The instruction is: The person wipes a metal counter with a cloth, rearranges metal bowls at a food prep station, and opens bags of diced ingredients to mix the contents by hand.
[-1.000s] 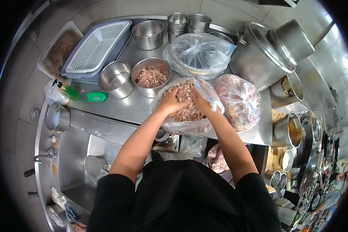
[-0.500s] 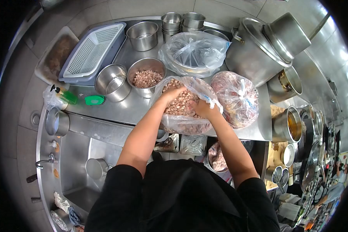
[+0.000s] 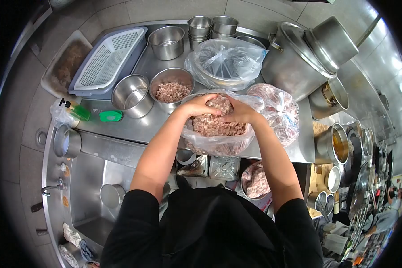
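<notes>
An open clear plastic bag [image 3: 219, 145] full of diced raw meat [image 3: 221, 127] stands at the counter's front edge. Inside its mouth, my left hand [image 3: 200, 106] and my right hand [image 3: 240, 110] are cupped round a heap of the meat from both sides, fingers curved inward. The fingertips are partly sunk in the pieces. Just behind and left, a steel pot [image 3: 188, 79] contains more diced meat [image 3: 172, 91]. To the right, a knotted clear bag of meat [image 3: 279, 111] touches the open one.
An unfilled-looking steel pot [image 3: 131, 95], a green brush [image 3: 110, 116] and a white basket [image 3: 107, 58] stand left. A bag-covered bowl [image 3: 228, 62] sits behind, beside a big lidded stockpot [image 3: 295, 62]. A sink [image 3: 87, 196] lies front left.
Both hands have drawn together and lifted a heap of diced meat between them. My right hand has moved up and off the bag's right side; the bag's mouth is wider.
</notes>
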{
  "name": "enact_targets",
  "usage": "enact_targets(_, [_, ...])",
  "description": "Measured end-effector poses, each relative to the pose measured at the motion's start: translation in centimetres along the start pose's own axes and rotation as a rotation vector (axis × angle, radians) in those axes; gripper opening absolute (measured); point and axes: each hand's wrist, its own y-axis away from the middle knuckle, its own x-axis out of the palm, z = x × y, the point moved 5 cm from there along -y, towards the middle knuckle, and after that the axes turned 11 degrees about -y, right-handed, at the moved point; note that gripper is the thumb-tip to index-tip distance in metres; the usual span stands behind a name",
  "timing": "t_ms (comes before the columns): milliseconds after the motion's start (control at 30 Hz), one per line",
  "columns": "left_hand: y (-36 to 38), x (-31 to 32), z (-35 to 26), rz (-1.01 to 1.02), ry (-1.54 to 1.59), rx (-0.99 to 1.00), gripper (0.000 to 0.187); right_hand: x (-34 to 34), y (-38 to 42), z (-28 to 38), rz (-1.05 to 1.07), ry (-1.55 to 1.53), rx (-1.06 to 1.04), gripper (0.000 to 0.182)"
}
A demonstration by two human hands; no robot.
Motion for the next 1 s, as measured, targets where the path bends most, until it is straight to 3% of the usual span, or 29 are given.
enact_targets(200, [-0.6,2.1,1.0,-0.019,-0.09,-0.024,0.117,0.4,-2.6,-2.1,0.111,-0.036,0.05,0.119])
enact_targets(367, [-0.5,3.1,0.9,-0.204,0.073,0.023,0.096,1.5,-2.2,-2.8,0.095,-0.08,0.056,0.117])
enact_targets(533, [-1.7,3.9,2.0,-0.306,0.092,-0.041,0.087,0.8,-0.5,0.8,-0.075,0.118,-0.006,0.111])
enact_targets(667, [-1.3,2.9,0.1,-0.366,0.004,-0.056,0.075,2.7,-2.5,-3.3,-0.148,0.053,-0.098,0.103])
enact_targets(767, [-1.7,2.9,0.0,-0.43,-0.256,-0.21,0.07,3.3,-3.3,-4.0,-0.27,0.141,-0.137,0.096])
enact_targets(1000, [-2.6,2.3,0.3,-0.294,-0.321,-0.24,0.057,3.0,-2.5,-2.5,-0.381,0.246,-0.162,0.09])
